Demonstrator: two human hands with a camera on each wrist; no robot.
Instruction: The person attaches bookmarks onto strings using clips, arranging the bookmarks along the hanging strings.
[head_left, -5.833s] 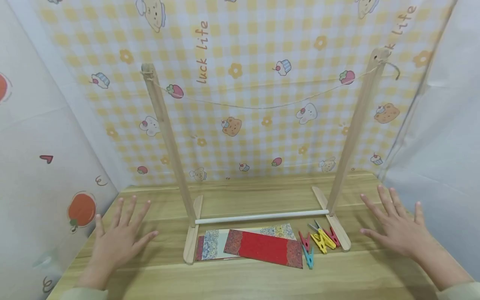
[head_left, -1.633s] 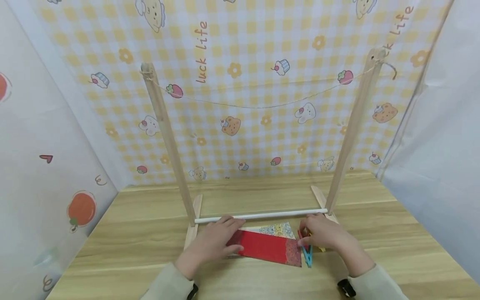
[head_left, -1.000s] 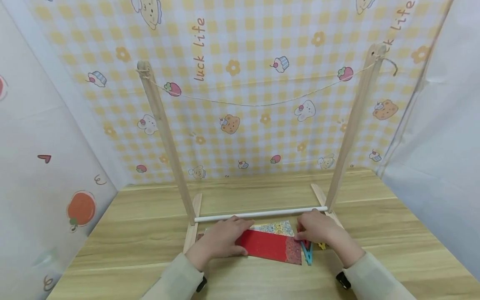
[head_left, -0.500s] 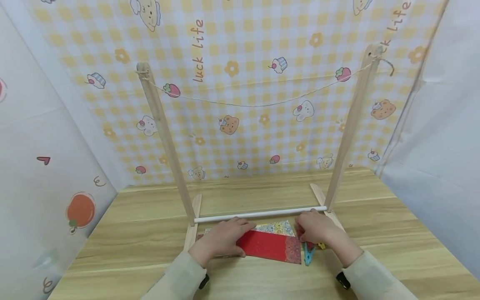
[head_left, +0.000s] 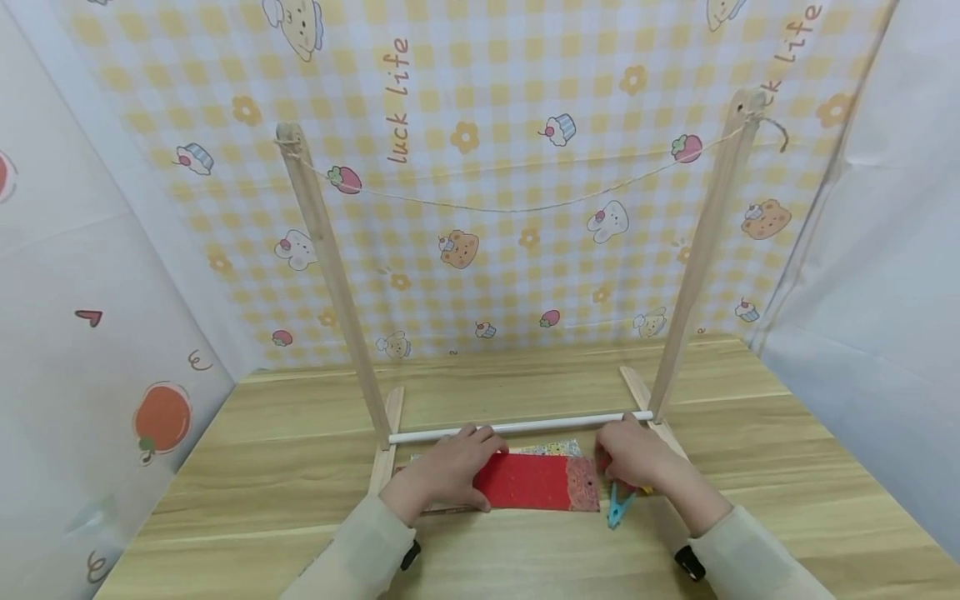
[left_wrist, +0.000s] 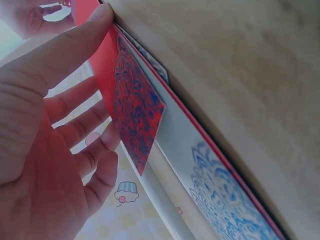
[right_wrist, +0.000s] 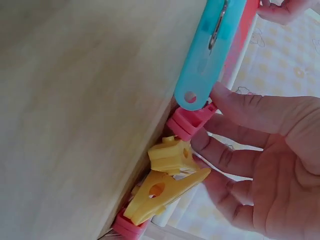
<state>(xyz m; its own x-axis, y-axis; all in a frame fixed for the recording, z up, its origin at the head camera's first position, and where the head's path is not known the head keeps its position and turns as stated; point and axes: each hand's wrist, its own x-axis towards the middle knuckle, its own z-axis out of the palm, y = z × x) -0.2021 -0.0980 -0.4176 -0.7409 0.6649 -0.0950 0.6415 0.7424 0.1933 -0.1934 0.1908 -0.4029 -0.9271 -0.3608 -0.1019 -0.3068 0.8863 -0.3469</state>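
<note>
Tabletop [head_left: 525,554], red card [head_left: 531,482] in left hand [head_left: 452,471]

Red card [head_left: 525,482]: smth paper | blue clip [right_wrist: 202,65]: smth plstc (spring [right_wrist: 218,30] metal) | upright [head_left: 335,287]: matt wd

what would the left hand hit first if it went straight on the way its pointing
Probably the white rod: in the head view the left hand, gripping the red card, points forward and rightward at it, though depth there is unclear.
</note>
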